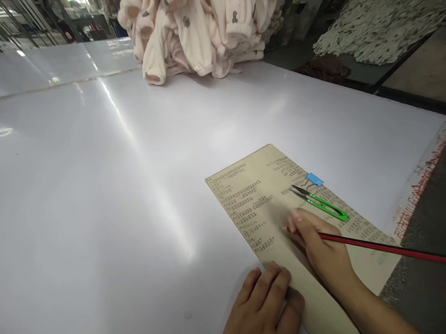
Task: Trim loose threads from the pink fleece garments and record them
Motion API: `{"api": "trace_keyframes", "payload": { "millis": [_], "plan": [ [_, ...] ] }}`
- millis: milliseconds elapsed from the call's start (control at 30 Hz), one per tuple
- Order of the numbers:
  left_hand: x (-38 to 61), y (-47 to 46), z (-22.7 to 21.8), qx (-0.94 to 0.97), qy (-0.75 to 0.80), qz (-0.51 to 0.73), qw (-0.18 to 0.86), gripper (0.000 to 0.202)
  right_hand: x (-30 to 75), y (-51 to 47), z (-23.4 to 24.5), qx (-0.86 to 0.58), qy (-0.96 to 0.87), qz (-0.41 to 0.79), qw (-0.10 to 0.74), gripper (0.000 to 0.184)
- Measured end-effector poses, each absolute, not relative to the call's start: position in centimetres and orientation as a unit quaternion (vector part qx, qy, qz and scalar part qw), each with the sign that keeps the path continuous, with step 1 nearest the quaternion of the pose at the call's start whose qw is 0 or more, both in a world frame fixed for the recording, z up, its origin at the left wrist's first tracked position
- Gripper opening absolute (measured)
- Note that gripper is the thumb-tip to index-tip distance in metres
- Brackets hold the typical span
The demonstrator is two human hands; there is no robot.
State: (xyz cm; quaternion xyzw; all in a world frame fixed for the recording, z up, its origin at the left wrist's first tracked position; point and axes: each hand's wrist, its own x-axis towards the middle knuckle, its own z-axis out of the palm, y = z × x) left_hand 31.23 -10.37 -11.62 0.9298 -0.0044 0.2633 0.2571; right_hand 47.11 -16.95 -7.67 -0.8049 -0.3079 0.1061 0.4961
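**A:** What's closest to the fingers?

**B:** The left hand (263, 306) lies at the bottom of the view, its fingers (272, 280) slightly apart and pressed flat on the near edge of a tan paper sheet (254, 208). They aren't clamped on anything.

**A:** And the right hand?

**B:** The right hand (321, 245) is just beyond it, over the same sheet, with its fingers (296, 222) curled together. A red-and-black rod (389, 249) runs from the hand off to the right. It looks gripped, but the hand hides that spot, so I can't tell whether the fingers clamp it.

**A:** What's on the sheet?

**B:** Columns of handwriting. Just past the right fingers lie green-handled thread snips (323, 205), their dark blades pointing left. A blue binder clip (314, 180) sits just beyond them, at the sheet's far edge.

**A:** And farther out?

**B:** The sheet rests on a glossy white surface (96, 181) that stretches away ahead of the fingers. Well beyond them, a heap of pale pink fleece garments (192, 28) with small dark prints sits on it. Past the surface on the right are a dark red cloth (323, 68) and a speckled fabric (380, 31), and metal racks (30, 11) stand far off to the left.
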Motion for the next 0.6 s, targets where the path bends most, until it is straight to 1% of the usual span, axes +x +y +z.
{"api": "trace_keyframes", "payload": {
  "millis": [100, 133, 200, 267, 333, 433, 500, 600],
  "plan": [
    [31.2, -9.9, -10.8, 0.936, -0.034, 0.225, 0.270, 0.033, 47.3, -16.7, -8.0, -0.782, -0.275, 0.048, 0.557, 0.021],
    [31.1, -9.7, -10.3, 0.938, -0.042, 0.210, 0.274, 0.034, 47.3, -16.6, -8.2, -0.776, -0.277, 0.033, 0.566, 0.020],
    [30.9, -9.4, -9.5, 0.942, -0.060, 0.183, 0.274, 0.036, 47.3, -16.5, -8.4, -0.771, -0.295, 0.011, 0.564, 0.024],
    [30.6, -9.1, -8.9, 0.946, -0.080, 0.173, 0.261, 0.036, 47.3, -16.5, -8.5, -0.780, -0.324, -0.008, 0.536, 0.023],
    [30.4, -8.8, -8.8, 0.948, -0.104, 0.181, 0.241, 0.036, 47.3, -16.6, -8.3, -0.797, -0.351, -0.039, 0.489, 0.019],
    [30.2, -8.4, -9.5, 0.939, -0.130, 0.222, 0.226, 0.034, 47.1, -17.0, -7.7, -0.831, -0.361, -0.085, 0.415, 0.020],
    [30.2, -8.1, -10.3, 0.933, -0.149, 0.240, 0.223, 0.034, 46.7, -17.0, -7.2, -0.847, -0.372, -0.093, 0.368, 0.021],
    [30.5, -7.5, -11.6, 0.929, -0.175, 0.231, 0.228, 0.037, 46.1, -16.8, -6.8, -0.872, -0.366, -0.085, 0.313, 0.025]
  ]
}}
